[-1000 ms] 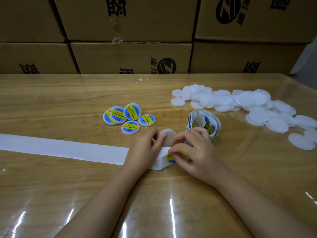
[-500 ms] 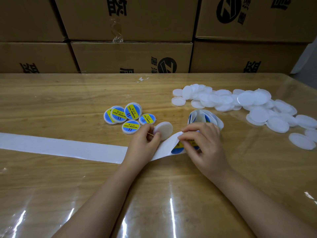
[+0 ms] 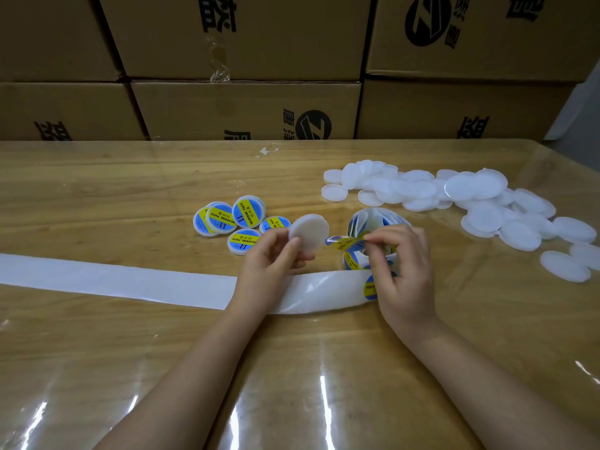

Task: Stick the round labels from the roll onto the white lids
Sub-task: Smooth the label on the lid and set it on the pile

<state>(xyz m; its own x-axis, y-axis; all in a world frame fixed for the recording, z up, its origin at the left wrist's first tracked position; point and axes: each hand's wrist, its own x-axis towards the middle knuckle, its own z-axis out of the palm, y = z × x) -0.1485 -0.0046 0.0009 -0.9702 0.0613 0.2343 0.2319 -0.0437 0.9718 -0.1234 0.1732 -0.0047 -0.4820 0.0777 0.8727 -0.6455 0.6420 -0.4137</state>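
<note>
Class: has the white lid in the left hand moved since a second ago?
Yes: the white round plastic lid lifted up, away from the white backing strip.

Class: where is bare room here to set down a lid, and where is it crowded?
Bare: far left, between boxes, backing strip and labelled lids; also the near edge. Crowded: right, around the blank lids and label roll.

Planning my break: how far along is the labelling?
Done: five labelled lids lie grouped together. In hand: the left hand holds a bare lid; the right hand pinches a peeled label. Left: the large pile of white lids, unlabelled.
</note>
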